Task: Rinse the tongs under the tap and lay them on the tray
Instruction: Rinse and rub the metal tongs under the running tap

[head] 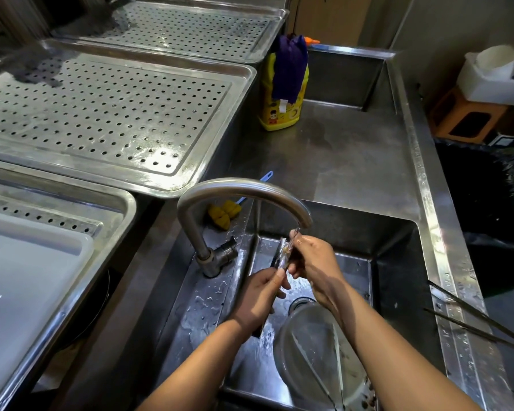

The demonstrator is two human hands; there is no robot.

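Both my hands hold a pair of metal tongs (283, 256) upright under the curved steel tap (244, 191), over the sink (398, 262). Water runs onto the tongs' upper end. My left hand (260, 295) grips the lower part of the tongs. My right hand (312, 259) has its fingers curled round the upper part, just below the spout. Beyond the tap on the left lies a perforated steel tray (107, 114), wet and with nothing on it.
A glass bowl (312, 351) holding a second pair of tongs sits in the sink near me. Long dark tongs (475, 318) lie on the right rim. A yellow detergent bottle (282, 96) and a yellow brush (223, 215) stand behind. More trays sit left and behind.
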